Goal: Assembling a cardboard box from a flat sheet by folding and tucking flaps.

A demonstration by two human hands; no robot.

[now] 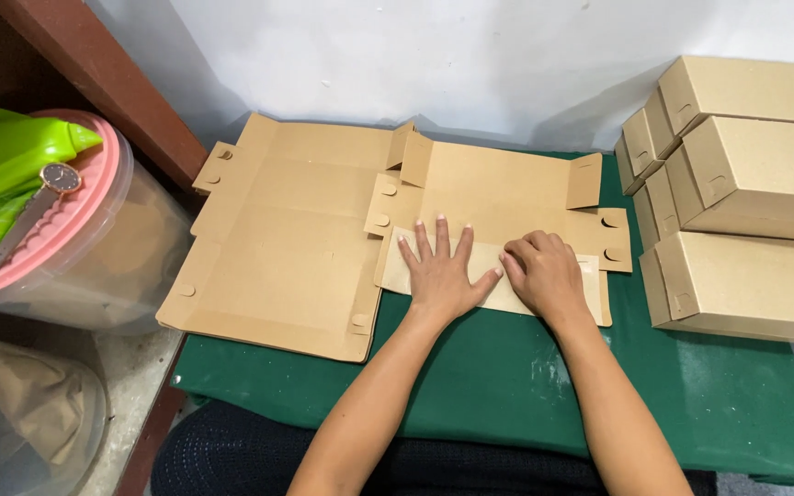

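Note:
A flat brown cardboard box blank (498, 188) lies on the green table cover (507, 377), its near flap folded over toward me. My left hand (440, 268) presses flat on that folded flap, fingers spread. Beside it, my right hand (549, 273) pushes down on the same flap with curled fingers. Neither hand grips anything. A stack of unfolded flat blanks (277, 239) lies to the left, partly under the one I press.
Several assembled cardboard boxes (746, 193) are piled at the right by the white wall. On the left, a clear plastic tub with a pink lid (85, 230) carries a green bottle (2, 152) and a wristwatch (43, 197). A brown wooden beam (103, 78) slants above it.

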